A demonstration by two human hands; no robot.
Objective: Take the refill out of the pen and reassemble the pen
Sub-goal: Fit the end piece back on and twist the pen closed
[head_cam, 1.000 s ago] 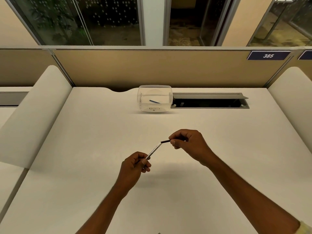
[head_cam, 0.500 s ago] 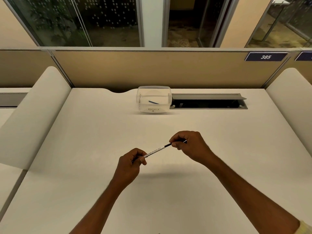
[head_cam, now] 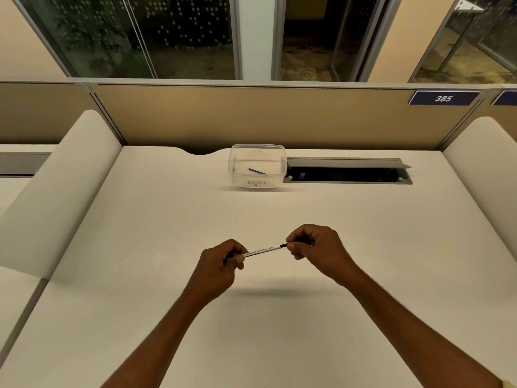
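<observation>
Pen (head_cam: 263,250) held above desk (head_cam: 167,219), I see left hand (head_cam: 221,264) gripping one end, right hand (head_cam: 316,250) pinching dark end; farther back clear tub (head_cam: 239,179) marked RECYCLE holds thin blue stick (head_cam: 256,171), cable slot (head_cam: 347,175) just beside it

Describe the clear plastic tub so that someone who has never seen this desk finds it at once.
Start at the tan partition wall behind the white desk. At the desk's back edge, just left of the open grey cable slot, stands the clear plastic tub. It alone is see-through, has RECYCLE handwritten on its front and holds a thin blue stick.
</observation>
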